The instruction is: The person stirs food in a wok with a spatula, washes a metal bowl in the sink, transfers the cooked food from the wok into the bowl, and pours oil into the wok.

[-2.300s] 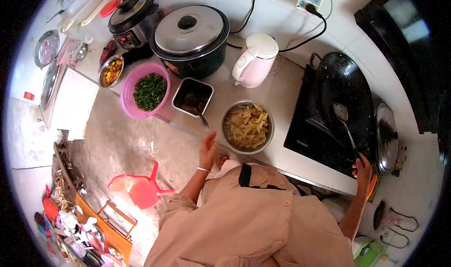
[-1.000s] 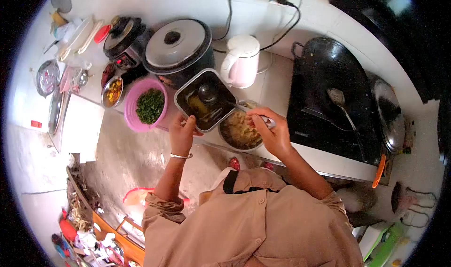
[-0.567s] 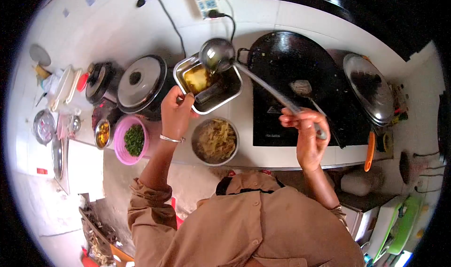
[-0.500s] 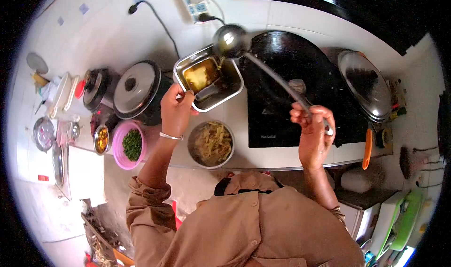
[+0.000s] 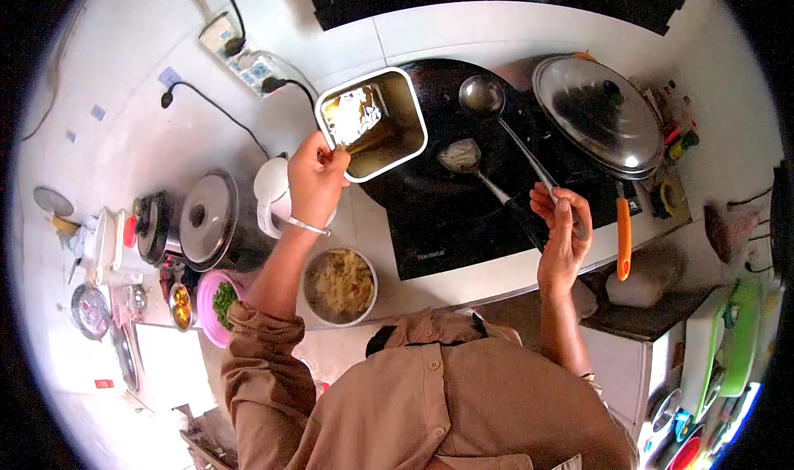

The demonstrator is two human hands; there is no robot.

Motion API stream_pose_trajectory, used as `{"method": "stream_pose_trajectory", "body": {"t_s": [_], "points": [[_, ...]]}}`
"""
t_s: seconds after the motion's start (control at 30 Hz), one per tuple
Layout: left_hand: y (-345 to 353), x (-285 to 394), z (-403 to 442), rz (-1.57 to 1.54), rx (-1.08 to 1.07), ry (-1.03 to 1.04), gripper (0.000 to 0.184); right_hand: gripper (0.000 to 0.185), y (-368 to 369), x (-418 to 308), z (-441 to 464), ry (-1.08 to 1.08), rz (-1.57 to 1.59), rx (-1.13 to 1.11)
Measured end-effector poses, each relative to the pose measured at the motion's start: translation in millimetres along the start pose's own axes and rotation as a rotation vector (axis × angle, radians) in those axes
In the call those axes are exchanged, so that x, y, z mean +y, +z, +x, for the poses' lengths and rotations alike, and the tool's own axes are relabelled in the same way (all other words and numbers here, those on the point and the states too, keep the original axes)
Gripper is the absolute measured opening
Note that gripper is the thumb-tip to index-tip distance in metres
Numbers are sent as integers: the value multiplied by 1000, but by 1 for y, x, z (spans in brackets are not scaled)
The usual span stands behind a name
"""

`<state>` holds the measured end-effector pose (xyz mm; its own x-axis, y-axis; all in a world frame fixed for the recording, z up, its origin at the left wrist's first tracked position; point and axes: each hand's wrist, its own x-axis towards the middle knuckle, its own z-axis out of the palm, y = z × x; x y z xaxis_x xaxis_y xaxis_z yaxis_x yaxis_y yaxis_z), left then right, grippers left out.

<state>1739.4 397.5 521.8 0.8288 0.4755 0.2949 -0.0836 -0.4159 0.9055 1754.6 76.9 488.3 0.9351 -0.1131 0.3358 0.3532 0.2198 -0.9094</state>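
Note:
My left hand (image 5: 317, 172) is closed on the near-left rim of a square metal container (image 5: 401, 131) with amber oil in it. The container is tilted beside the left edge of a black wok (image 5: 413, 184). In my right hand (image 5: 564, 230) is the handle of a long metal ladle (image 5: 482, 96), its round bowl above the wok's far side. A spatula (image 5: 460, 155) with a pale, coated head lies in the wok, its handle pointing toward my right hand. Below my left wrist stands a metal bowl (image 5: 374, 292) of yellowish shredded food.
A white jug (image 5: 269, 190) stands behind my left wrist. Left are a lidded pot (image 5: 207, 222), a pink basin (image 5: 234, 286) with chopped greens and a small bowl (image 5: 180, 306). A large lidded pan (image 5: 608, 110) with an orange handle (image 5: 624, 238) stands right. A power strip (image 5: 236, 52) hangs on the wall.
The container has been lifted and carried right, to the wok's edge, uncovering the white jug. The ladle has moved from over the container to over the wok. The head view has turned.

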Motion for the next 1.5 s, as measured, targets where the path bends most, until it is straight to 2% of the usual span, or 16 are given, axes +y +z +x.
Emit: {"method": "stream_pose_trajectory", "body": {"t_s": [0.13, 0.3, 0.6, 1.5], "points": [[14, -7, 7, 107, 2, 4, 22, 24, -12, 0, -2, 2, -18, 2], [22, -1, 9, 411, 56, 262, 19, 22, -18, -3, 1, 14, 8, 3], [15, 10, 2, 602, 70, 422, 17, 20, -29, 3, 4, 45, 22, -21], [4, 30, -12, 679, 28, 499, 14, 21, -30, 0, -4, 99, 8, -71]]}}
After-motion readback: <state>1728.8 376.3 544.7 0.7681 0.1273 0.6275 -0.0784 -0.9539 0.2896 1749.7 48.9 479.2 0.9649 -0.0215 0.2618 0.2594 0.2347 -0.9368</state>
